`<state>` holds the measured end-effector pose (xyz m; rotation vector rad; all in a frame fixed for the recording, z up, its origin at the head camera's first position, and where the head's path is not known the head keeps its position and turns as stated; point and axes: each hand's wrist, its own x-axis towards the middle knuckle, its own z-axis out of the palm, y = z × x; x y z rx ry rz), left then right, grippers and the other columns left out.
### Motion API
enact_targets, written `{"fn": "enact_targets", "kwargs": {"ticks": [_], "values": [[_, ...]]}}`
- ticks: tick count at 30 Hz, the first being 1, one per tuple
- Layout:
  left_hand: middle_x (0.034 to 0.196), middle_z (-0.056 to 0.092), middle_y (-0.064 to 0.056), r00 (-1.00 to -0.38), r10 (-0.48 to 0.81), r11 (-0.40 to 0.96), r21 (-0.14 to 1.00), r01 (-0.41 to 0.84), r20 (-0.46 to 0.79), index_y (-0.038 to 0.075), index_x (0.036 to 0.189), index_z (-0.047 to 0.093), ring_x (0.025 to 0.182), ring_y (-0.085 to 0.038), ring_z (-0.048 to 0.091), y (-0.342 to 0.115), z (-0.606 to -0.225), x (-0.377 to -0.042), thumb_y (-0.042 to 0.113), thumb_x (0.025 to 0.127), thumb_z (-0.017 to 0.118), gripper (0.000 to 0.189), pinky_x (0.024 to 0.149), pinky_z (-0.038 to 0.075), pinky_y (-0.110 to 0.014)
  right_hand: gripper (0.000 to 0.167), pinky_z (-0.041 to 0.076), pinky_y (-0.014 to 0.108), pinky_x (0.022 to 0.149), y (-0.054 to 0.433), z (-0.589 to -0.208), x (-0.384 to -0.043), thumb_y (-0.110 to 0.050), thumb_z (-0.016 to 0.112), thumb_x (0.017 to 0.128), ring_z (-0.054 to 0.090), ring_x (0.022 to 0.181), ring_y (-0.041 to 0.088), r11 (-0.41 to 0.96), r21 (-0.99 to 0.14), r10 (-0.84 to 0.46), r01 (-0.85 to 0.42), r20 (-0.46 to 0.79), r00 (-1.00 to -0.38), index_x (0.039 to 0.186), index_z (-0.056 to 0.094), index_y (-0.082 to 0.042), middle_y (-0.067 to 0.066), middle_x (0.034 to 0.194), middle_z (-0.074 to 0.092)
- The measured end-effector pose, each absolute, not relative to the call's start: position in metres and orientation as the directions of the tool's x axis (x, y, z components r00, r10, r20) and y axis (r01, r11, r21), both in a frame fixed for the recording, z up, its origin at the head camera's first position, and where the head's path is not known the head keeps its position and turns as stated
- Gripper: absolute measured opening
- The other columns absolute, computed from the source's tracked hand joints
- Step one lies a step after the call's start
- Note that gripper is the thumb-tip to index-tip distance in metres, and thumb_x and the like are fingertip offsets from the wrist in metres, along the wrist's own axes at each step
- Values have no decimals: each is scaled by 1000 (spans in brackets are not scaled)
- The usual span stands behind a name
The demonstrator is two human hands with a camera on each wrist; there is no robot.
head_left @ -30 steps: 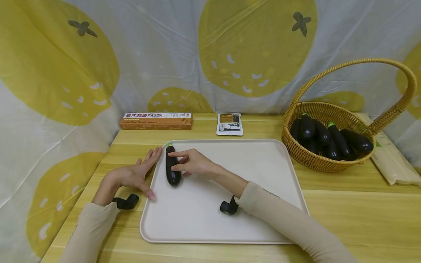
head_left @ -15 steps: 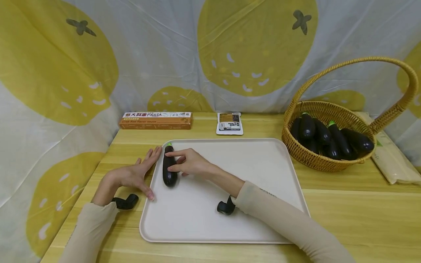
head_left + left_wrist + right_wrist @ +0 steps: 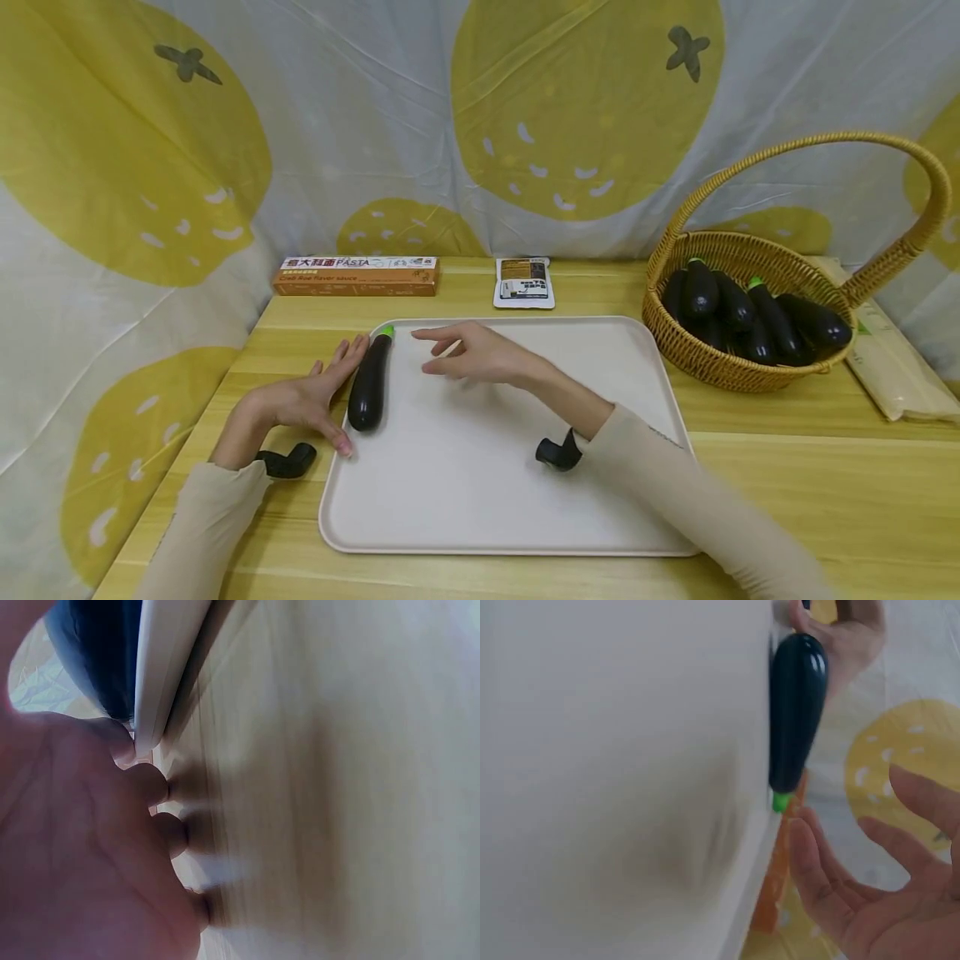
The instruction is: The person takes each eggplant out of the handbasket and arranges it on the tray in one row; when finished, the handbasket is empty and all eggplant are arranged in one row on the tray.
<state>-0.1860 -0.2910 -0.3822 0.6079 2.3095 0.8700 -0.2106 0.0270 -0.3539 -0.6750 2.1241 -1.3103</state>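
Note:
One dark eggplant (image 3: pixel 367 385) with a bright green stem end lies along the left side of the white tray (image 3: pixel 480 500), tilted slightly. My left hand (image 3: pixel 309 400) rests at the tray's left rim, fingers spread, fingertips down on the wood in the left wrist view. Over the tray, to the right of the eggplant, my right hand (image 3: pixel 480 354) holds nothing, its fingers extended and apart. The right wrist view has the eggplant (image 3: pixel 798 712) beyond the fingers of the right hand (image 3: pixel 885 892), with a gap between them.
A wicker basket (image 3: pixel 720 379) with a tall handle holds several eggplants at the right. Behind the tray lie a pasta box (image 3: pixel 356 283) and a small packet (image 3: pixel 523 290). A beige package (image 3: pixel 900 375) lies partly behind the basket.
The eggplant has shifted left, up against the tray's left side. My right hand has let go of it and moved back to the right. The left hand has stayed put.

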Motion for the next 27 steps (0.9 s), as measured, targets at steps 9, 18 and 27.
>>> {"fn": "enact_targets", "kwargs": {"ticks": [9,18,27], "values": [[167,-30,-25,-727,597,684,689,240,-339,5,163,-18,152,-50,-31,-293,-382,-181,30,61,99,157,115,-17,-78,51,56,45,98,154,-308,-202,-32,64,103,65,125,24,535,-794,-610,-290,-125,-783,152,53,-25,5,136,68],[168,-30,-24,-723,607,670,702,241,-331,7,164,-18,152,-50,-32,-295,-384,-182,29,62,99,157,114,-18,-78,47,51,12,88,279,-292,-185,-36,61,105,62,112,-5,709,-677,-320,-199,-57,-946,150,55,-27,0,140,65],[168,-29,-24,-716,617,662,707,249,-326,5,163,-17,151,-50,-32,-292,-383,-185,27,62,99,156,114,-19,-78,66,50,26,102,348,-308,-198,-45,53,107,51,130,7,753,-656,-149,-53,-91,-985,164,32,-21,6,158,45]]}}
